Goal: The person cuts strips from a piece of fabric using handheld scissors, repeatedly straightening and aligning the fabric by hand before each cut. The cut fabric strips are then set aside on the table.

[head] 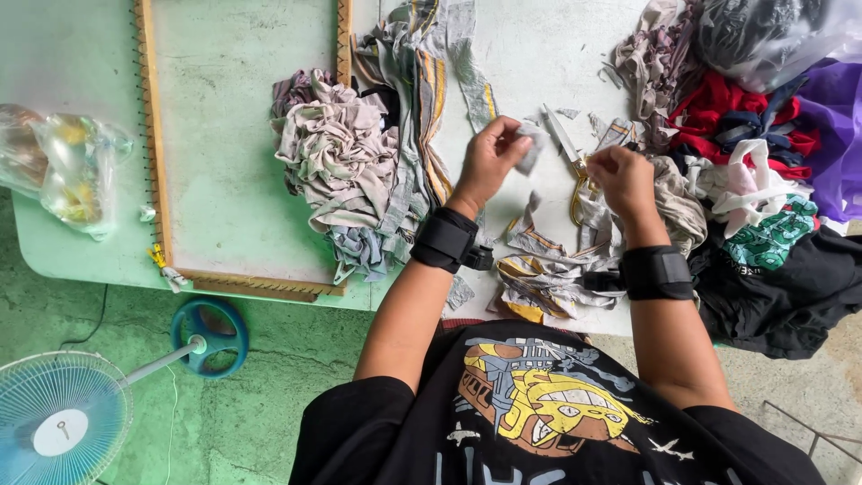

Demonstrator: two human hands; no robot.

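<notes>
**Grey scrap held up to the scissors, over a table of rags**

Plastic came first at the far left: a crumpled clear bag [63, 166] lay on the pale green table [81, 256], and below the table edge a blue fan [61, 418] stood on the floor. Next, a wooden frame [153, 135] with pins along its edge lay flat, and a heap of pale cut cloth strips [346, 171] spilled over its right side.

Right of that heap the left hand [489, 162] was raised, its fingertips pinching a small grey scrap [530, 148]. The scrap lay just left of the scissors [575, 166], whose long blades ran up and leftward from gold handles, tip pointing toward the scrap. The right hand [621, 178] was closed about those handles. So the left hand was the nearer to the scrap, with the blades just beside it on the right; whether they touched the cloth could not be told.

Near the person, between the wrists, lay striped offcuts [539, 278]. At the far right sat a pile of red, white, green and black garments [763, 198].
</notes>
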